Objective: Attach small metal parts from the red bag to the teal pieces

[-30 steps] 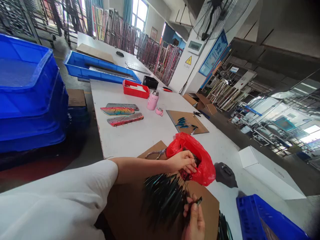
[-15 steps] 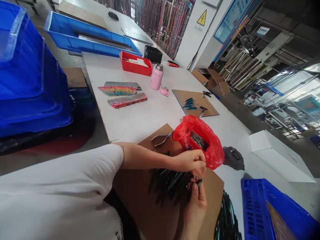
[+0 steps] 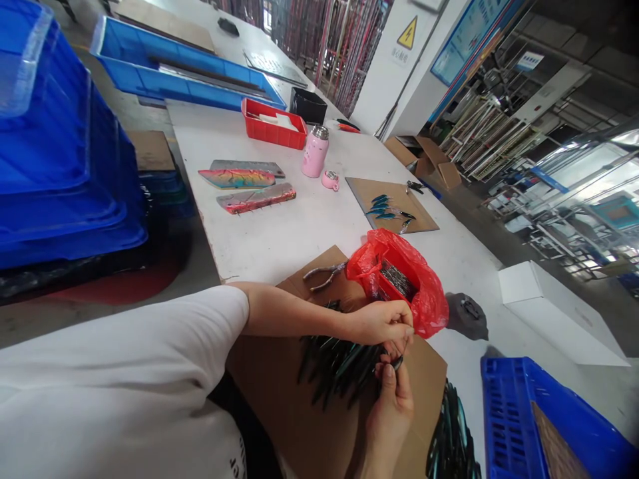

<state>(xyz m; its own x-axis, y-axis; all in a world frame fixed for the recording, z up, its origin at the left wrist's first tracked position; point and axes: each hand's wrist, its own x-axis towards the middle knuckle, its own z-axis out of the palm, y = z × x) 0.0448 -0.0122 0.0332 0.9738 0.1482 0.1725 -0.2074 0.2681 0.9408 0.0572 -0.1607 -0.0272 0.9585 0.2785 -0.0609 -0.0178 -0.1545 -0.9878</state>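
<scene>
My right hand (image 3: 389, 409), coming from the bottom, is closed on a small dark fishing lure (image 3: 397, 362) between thumb and fingers. My left hand (image 3: 387, 322) reaches across from the left, its fingertips pinched just above the lure. Something thin seems to be in that pinch, too small to name. Beneath the left forearm, a pile of dark slender lures (image 3: 339, 372) lies on a brown cardboard sheet (image 3: 284, 392). Just beyond the hands sits a red plastic bag (image 3: 434, 303) around a red box of thin metal pieces (image 3: 398, 278). Pliers (image 3: 324, 274) lie beside the bag.
More dark lures (image 3: 453, 432) are heaped at right near a blue crate (image 3: 509, 399). A white box (image 3: 559, 309) stands behind. Further off are a pink bottle (image 3: 315, 153), big painted lures (image 3: 257, 198), a board with blue lures (image 3: 419, 206) and a red tray (image 3: 274, 133). Blue bins (image 3: 64, 153) are stacked at left.
The view has shifted very slightly. Both hands stay together at the lure, with the left fingertips a touch further right.
</scene>
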